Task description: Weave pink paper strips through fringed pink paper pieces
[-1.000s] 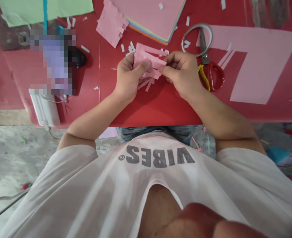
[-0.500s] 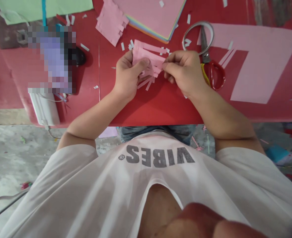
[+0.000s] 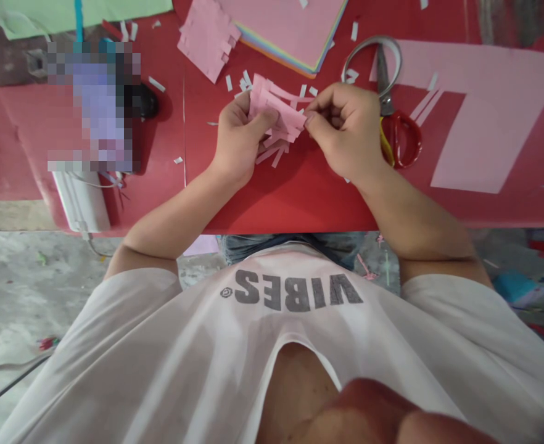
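A small piece of pink paper with cut strips [image 3: 281, 114] is held above the red table. My left hand [image 3: 239, 135] grips its left side, thumb pressed on top. At its right edge, my right hand [image 3: 346, 129] pinches a strip end between thumb and finger. Thin pink strips [image 3: 272, 153] hang or lie below the held paper; I cannot tell which are attached. Just right of my right hand lie scissors with red and yellow handles [image 3: 399, 135], and a roll of tape [image 3: 395, 52] rests over their blades.
Another notched pink paper [image 3: 210, 40] lies beyond my left hand, beside a stack of coloured sheets [image 3: 295, 31]. A large cut pink sheet [image 3: 485, 117] covers the right side. White scraps [image 3: 244, 80] are scattered about. On the left are a black mouse [image 3: 145, 100] and a white box-like device [image 3: 82, 200].
My right hand has turned and risen slightly, its fingers curling more at the paper's right edge. The upper strip now bends toward that hand. My left hand keeps its grip.
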A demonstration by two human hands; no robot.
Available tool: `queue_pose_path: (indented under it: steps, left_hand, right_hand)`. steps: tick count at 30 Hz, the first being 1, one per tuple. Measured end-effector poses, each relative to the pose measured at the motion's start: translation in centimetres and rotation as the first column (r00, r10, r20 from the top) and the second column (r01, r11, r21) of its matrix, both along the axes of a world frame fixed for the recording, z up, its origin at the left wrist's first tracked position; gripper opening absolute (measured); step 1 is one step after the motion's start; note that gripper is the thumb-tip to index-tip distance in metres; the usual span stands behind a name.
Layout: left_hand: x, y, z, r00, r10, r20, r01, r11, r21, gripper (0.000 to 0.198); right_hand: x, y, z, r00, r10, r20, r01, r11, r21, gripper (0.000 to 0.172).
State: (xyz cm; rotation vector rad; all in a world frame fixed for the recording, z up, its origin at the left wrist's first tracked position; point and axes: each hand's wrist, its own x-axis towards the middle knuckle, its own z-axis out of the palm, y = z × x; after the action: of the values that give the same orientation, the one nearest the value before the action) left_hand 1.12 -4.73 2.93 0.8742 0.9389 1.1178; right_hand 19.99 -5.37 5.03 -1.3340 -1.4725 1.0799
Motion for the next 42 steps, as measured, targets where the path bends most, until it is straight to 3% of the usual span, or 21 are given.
queue_pose_path:
  steps: [5,12,21,30,36,42]
  left_hand:
    - [0.0,0.0,0.1,1.000,-0.013,-0.014,0.012,1.000,-0.017,0.017]
    - [0.3,0.0,0.5,0.998,0.038,-0.042,-0.039,0.999,-0.021,0.016]
    - [0.2,0.2,0.4,0.995,0.075,0.060,-0.069,0.992,-0.104,0.020]
    - [0.0,0.0,0.0,0.996,0.046,-0.071,-0.051,0.996,-0.066,0.015]
    - [0.2,0.2,-0.5,0.994,0.095,-0.052,-0.095,0.995,-0.005,0.014]
    - [0.2,-0.1,0.1,0.992,0.113,-0.050,-0.113,0.994,0.004,0.013]
  right_hand:
    - [0.0,-0.4,-0.3,0.995,-0.044,0.091,0.032,0.992,0.123,0.020]
    - [0.1,-0.8,-0.3,0.976,-0.075,0.203,0.041,0.986,0.164,0.020]
    - [0.2,-1.0,-0.9,0.942,-0.102,0.320,0.013,0.963,0.270,0.018]
    - [0.3,-1.5,-0.5,0.865,-0.089,0.494,-0.056,0.961,0.272,0.021]
    - [0.3,-1.7,-0.4,0.881,-0.089,0.465,-0.049,0.960,0.277,0.021]
    - [0.1,-1.7,-0.1,0.904,-0.109,0.413,-0.020,0.955,0.295,0.014]
